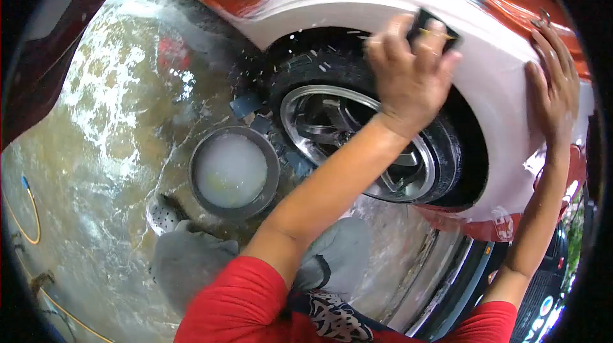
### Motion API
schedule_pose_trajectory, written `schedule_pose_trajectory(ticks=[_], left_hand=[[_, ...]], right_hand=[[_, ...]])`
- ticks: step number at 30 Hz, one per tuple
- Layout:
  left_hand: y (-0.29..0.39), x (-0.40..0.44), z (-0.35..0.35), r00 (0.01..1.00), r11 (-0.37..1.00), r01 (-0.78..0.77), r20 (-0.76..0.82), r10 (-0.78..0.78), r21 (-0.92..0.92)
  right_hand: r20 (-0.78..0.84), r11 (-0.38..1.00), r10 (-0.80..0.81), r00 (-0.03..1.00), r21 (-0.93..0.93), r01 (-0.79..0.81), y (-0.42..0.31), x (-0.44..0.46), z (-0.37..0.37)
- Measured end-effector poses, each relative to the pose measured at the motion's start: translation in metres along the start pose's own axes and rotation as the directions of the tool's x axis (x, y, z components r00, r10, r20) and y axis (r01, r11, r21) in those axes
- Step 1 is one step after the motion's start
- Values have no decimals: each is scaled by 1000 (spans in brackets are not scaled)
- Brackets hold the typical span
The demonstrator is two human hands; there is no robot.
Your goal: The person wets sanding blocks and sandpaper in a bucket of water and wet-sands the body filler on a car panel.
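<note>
My left hand (412, 78) grips a dark block (434, 29) and presses it on the pale panel (488, 65) above the wheel arch. The fingers are bent over the block and slightly blurred. Farther right, my right hand (557, 84) lies on the same panel with its fingers stretched out and its thumb apart. Nothing shows in it. Below my left forearm is the wheel (297, 110), with a silver rim and a black tyre. Water drops hang in the air by the tyre.
A round basin (272, 183) of cloudy water stands on the wet concrete floor (96, 209), left of the wheel. Dark sheet pieces (244, 105) lie beside it. A yellow hose (36, 218) runs along the far left. A dark vehicle (466, 292) is at the lower right.
</note>
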State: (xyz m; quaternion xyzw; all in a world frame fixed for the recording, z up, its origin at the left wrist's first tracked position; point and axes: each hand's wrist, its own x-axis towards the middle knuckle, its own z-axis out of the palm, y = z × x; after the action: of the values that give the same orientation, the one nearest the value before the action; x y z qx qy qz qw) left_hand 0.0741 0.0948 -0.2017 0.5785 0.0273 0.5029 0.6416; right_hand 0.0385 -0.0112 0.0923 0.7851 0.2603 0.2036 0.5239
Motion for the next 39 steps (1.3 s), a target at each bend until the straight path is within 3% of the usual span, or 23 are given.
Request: schedule_pose_trajectory(ticks=[1,3,5,6,7,8,11,12,13,15,16,18,19,20,21,23,27,31,32,33,34,37,39], left_hand=[[3,-3,1,1000,997,-28,10,29,-73],[-47,9,-3,997,997,-22,-78,28,74],[-128,28,-27,958,963,271,-100,-270,-7],[-168,40,-42,827,831,556,-94,-554,-6],[-213,36,-45,699,717,697,-232,-676,9],[-225,37,-45,641,661,750,-280,-715,30],[-176,39,-32,868,891,454,-216,-447,-18],[-144,36,-22,924,937,346,-192,-331,53],[-112,30,-14,965,964,235,-147,-217,120],[-90,27,-14,962,979,201,-196,-190,41],[-111,26,-16,967,982,174,-199,-157,71],[-174,27,-24,924,957,288,-275,-264,47],[-197,32,-37,808,839,543,-258,-530,-21],[-224,35,-45,709,748,663,-293,-642,-34],[-235,38,-52,678,723,683,-281,-679,-100],[-242,31,-47,664,716,687,-294,-688,-126],[-118,29,-14,950,970,235,-226,-216,63],[-164,22,-25,915,948,317,-260,-307,-2],[-201,21,-36,797,825,564,-274,-539,18],[-233,20,-46,681,710,704,-296,-670,12],[-259,17,-51,640,680,724,-260,-723,-111],[-222,23,-45,686,723,690,-282,-671,-42],[-149,15,-19,882,919,394,-285,-375,9]], right_hand=[[-6,1000,-4,1000,12,4,1,0,0],[-2,997,-8,1000,-79,8,6,-3,5],[19,997,20,1000,-72,-18,7,-6,3],[21,998,10,1000,-67,-9,6,-6,1],[20,998,0,1000,-62,2,4,-4,0],[16,998,-7,1000,-60,8,3,-2,-2],[55,998,56,997,-15,-56,4,-3,3],[13,997,-23,1000,-77,24,12,-6,12],[-21,999,-32,999,-6,32,15,-9,18],[-8,994,-12,1000,112,13,8,-3,9],[28,976,55,998,209,-60,7,-9,16],[-3,991,-28,1000,131,29,16,-6,15],[-13,993,-68,998,91,69,17,-6,12],[-19,990,-40,999,136,42,12,-5,11],[-1,987,13,1000,162,-13,11,-7,15],[41,969,123,992,211,-129,9,-16,21],[40,989,33,999,144,-38,5,-10,18],[-5,994,-12,1000,107,12,18,-7,19],[-28,993,-25,999,111,28,18,-9,17],[-56,992,-45,997,118,52,17,-9,15],[-65,991,-4,998,132,13,14,-9,17],[-18,979,93,996,185,-88,1,-7,11],[-42,985,58,997,164,-50,4,-6,16]])
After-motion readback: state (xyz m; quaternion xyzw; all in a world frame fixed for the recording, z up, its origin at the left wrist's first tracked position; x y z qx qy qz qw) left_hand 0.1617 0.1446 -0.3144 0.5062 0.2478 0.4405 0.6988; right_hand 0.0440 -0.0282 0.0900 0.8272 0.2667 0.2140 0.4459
